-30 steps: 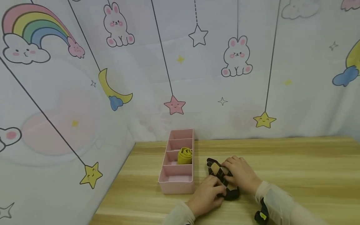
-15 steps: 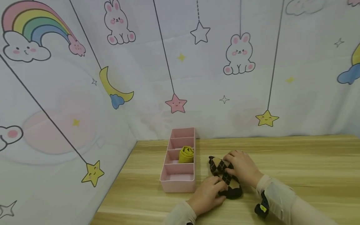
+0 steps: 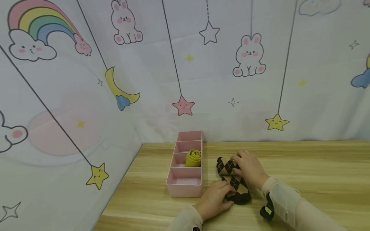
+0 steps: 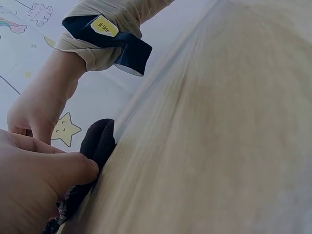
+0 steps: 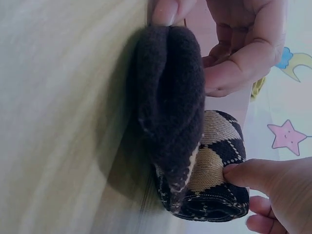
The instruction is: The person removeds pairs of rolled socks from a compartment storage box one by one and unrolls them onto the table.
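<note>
A black-and-tan argyle sock (image 3: 236, 183) lies on the table right of the pink box, its far part rolled up. My right hand (image 3: 252, 169) grips this roll; in the right wrist view the thumb presses on the rolled part (image 5: 209, 168) and the other fingers are partly hidden behind it. At the near end, my left hand (image 3: 214, 199) pinches the sock's black end, with its thumb along the side. The folded black end (image 4: 100, 141) shows beside the thumb in the left wrist view.
A pink box (image 3: 185, 191) with several compartments stands left of the sock. One compartment holds a rolled yellow cloth piece (image 3: 193, 158). Behind the wooden table (image 3: 303, 179) hangs a printed white curtain (image 3: 219, 122). A black wrist camera (image 3: 267, 211) hangs under the right sleeve.
The sock's far part has become a clearer, thicker roll. My right hand has shifted slightly away with it, while the left hand stays at the near end. The head view has shifted a little.
</note>
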### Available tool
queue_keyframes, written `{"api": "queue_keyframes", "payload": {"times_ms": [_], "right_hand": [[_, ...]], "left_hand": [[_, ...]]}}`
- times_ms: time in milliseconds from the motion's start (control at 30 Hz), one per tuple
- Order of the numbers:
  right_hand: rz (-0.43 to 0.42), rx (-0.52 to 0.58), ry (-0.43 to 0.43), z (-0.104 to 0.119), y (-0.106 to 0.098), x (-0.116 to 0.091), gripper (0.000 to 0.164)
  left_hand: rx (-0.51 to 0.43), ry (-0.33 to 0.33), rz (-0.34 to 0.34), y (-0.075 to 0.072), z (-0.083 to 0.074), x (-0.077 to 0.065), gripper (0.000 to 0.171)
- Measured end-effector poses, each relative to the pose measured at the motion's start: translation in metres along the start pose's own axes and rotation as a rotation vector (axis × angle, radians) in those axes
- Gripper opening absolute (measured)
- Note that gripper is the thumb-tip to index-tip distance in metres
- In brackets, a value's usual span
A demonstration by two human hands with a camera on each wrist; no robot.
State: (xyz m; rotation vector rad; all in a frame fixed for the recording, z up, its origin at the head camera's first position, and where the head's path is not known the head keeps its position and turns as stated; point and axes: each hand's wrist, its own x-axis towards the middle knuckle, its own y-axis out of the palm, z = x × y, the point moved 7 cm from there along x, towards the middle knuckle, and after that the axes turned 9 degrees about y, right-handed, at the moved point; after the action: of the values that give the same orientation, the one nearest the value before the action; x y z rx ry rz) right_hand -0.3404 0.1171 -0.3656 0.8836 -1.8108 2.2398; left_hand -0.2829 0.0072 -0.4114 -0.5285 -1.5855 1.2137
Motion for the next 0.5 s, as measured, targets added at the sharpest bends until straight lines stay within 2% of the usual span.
{"api": "queue_keyframes", "payload": {"times_ms": [500], "right_hand": [[0.032,-0.007,0.019,-0.001,0.0047,0.0057,0.022]], "left_hand": [[-0.017,0.011,0.014,0.0016,-0.0005,-0.0003,0.024]]}}
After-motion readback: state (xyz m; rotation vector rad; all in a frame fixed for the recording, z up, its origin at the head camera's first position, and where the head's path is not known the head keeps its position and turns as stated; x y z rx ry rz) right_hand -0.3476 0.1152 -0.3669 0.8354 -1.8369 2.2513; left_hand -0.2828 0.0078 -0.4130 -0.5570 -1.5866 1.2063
